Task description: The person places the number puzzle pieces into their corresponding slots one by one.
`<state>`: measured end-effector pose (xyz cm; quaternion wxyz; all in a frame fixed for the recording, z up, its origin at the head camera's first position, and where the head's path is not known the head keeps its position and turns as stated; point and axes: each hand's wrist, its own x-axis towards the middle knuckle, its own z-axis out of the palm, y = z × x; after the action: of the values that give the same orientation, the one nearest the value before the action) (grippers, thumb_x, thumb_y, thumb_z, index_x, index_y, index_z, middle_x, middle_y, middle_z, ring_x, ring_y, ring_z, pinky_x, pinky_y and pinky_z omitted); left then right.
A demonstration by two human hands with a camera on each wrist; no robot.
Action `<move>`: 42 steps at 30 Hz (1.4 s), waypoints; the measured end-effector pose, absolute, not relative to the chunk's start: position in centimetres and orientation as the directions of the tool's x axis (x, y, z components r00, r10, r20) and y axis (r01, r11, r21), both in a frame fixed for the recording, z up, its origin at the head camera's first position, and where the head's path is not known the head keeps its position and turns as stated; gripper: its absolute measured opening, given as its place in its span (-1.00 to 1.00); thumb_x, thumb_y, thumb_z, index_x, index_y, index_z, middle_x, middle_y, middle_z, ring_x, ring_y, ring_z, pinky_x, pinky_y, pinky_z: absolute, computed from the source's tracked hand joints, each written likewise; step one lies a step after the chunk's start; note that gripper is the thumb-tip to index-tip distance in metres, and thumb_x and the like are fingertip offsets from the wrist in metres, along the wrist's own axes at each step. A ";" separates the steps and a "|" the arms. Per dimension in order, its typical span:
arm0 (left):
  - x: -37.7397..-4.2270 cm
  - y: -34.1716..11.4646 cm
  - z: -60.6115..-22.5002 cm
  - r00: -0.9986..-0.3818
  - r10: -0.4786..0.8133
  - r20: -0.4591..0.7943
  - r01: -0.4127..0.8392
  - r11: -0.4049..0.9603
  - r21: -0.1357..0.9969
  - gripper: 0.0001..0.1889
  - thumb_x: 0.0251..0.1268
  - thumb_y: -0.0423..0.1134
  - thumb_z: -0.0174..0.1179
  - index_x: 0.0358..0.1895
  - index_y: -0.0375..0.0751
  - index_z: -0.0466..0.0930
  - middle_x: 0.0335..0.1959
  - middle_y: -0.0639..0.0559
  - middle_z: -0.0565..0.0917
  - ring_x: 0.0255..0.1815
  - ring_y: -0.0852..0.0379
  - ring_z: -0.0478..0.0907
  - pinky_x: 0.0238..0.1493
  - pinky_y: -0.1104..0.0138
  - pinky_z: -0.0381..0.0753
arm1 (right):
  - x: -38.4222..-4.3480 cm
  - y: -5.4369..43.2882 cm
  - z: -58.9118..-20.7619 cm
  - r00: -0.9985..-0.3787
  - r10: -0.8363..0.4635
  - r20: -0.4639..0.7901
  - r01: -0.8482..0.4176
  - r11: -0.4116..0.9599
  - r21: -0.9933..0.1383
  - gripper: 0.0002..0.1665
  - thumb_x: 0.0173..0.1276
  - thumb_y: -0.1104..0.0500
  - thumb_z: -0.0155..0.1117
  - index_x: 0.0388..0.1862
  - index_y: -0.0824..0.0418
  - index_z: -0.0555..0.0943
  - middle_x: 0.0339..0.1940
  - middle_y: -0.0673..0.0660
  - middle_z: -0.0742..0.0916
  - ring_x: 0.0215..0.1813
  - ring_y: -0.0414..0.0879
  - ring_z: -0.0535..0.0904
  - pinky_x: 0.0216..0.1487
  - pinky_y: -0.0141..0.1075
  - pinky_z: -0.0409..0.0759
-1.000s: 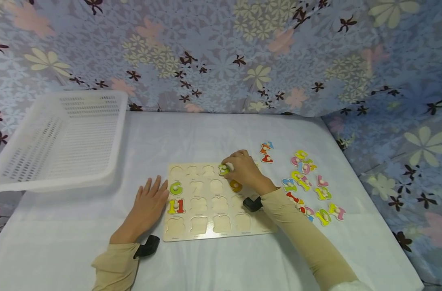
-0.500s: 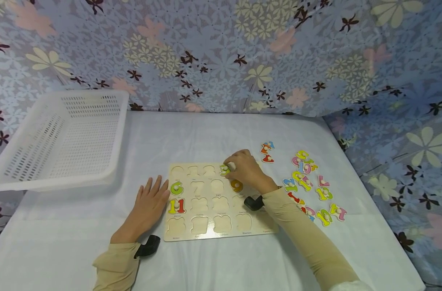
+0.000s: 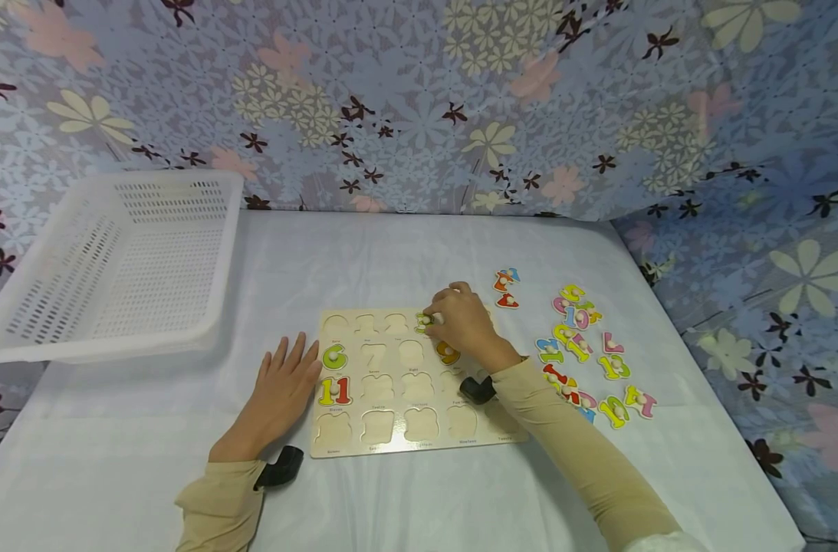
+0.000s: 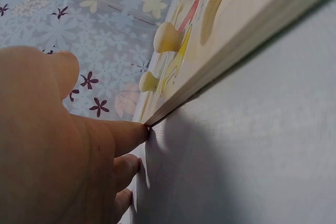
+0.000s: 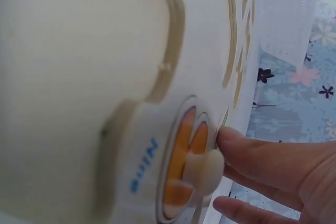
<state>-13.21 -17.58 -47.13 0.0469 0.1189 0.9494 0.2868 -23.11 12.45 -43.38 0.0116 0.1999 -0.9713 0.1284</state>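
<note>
My right hand (image 3: 465, 322) is over the top row of a wooden number puzzle board (image 3: 356, 364). Its thumb and fingers pinch a small green number piece (image 3: 422, 322) at the fourth recess; the fingers partly hide its shape. Just below that hand lies an orange 9 piece (image 3: 448, 353), whose round knob (image 5: 210, 172) stands out in the right wrist view. My left hand (image 3: 277, 395) rests on the table with fingers spread, a fingertip touching the board's left edge (image 4: 157, 118). A green 6 (image 3: 334, 357) and a yellow-and-red 11 (image 3: 334, 391) sit in the left column.
Several loose number pieces (image 3: 576, 345) lie scattered and overlapping to the board's right. A short line of pieces (image 3: 507, 300) is beyond the board's upper right corner. At the back left stands a white plastic basket (image 3: 211, 307). Floral cloth (image 3: 419, 115) hangs behind the white-covered table.
My right hand has made only small shifts at the fourth top recess, still pinching the green piece. The left hand has stayed at the board's edge.
</note>
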 end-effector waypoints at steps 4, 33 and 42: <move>-13.2 -17.5 -47.1 -0.966 0.257 -0.023 0.201 0.805 0.559 -0.38 0.60 0.07 -0.37 0.50 -0.30 0.07 0.53 -0.26 -0.06 0.53 -0.28 -0.34 0.41 -0.14 -0.40 | -23.0 12.7 -43.6 -0.920 -0.384 0.073 -0.390 0.889 -0.239 -0.62 0.17 0.02 0.49 -0.04 0.11 0.75 0.06 0.15 0.68 0.35 0.26 0.29 0.23 0.19 0.35; -13.0 -17.6 -46.9 -0.965 0.259 -0.035 0.202 0.826 0.526 -0.32 0.59 0.12 -0.42 0.51 -0.33 0.01 0.53 -0.30 -0.10 0.52 -0.30 -0.37 0.40 -0.18 -0.40 | -19.0 34.1 -43.2 -0.995 0.096 0.023 0.083 0.938 -0.335 -0.39 0.35 0.07 0.27 0.30 0.32 0.46 0.36 0.58 0.26 0.41 0.59 -0.18 0.14 0.52 -0.04; -13.2 -17.2 -47.1 -0.964 0.263 -0.043 0.198 0.813 0.547 -0.33 0.59 0.12 -0.41 0.51 -0.32 0.01 0.54 -0.28 -0.11 0.52 -0.29 -0.39 0.40 -0.17 -0.44 | -19.1 35.7 -44.1 -0.993 0.009 0.114 -0.027 0.952 -0.304 -0.45 0.27 0.17 0.35 0.25 0.26 0.53 0.34 0.59 0.28 0.42 0.58 -0.19 0.14 0.52 -0.05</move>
<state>-13.16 -17.24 -47.15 0.0582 0.1211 0.9504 0.2806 -19.06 35.67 -44.07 0.0571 0.0046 -0.9864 0.1542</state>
